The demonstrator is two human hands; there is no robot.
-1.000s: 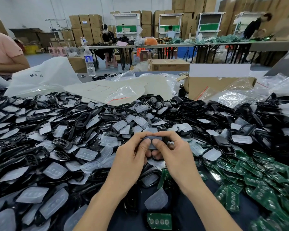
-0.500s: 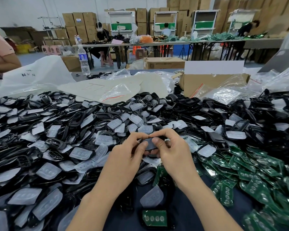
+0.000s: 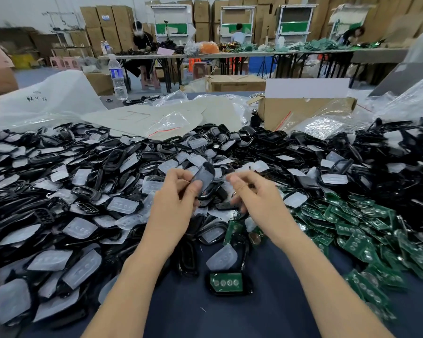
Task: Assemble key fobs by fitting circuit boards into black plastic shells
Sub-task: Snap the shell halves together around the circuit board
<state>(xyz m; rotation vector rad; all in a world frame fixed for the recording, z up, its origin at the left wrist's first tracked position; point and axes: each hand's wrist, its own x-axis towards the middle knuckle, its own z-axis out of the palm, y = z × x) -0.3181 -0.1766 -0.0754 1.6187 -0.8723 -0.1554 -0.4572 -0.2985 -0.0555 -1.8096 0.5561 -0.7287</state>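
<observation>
Our left hand (image 3: 174, 203) grips a black shell (image 3: 204, 179) between thumb and fingers and holds it up over the heap of shells (image 3: 59, 186). Our right hand (image 3: 254, 196) is just beside it, not touching, its fingers loosely curled and holding nothing. Green circuit boards (image 3: 352, 228) lie in a pile on the right. One shell with a board fitted (image 3: 226, 282) lies on the blue table (image 3: 266, 313).

Along the far edge of the table (image 3: 266, 313) stand a water bottle (image 3: 117, 76) and an open cardboard box (image 3: 303, 111), with a white plastic bag (image 3: 49, 101) at the far left corner. Flat clear bags (image 3: 166, 123) lie between them.
</observation>
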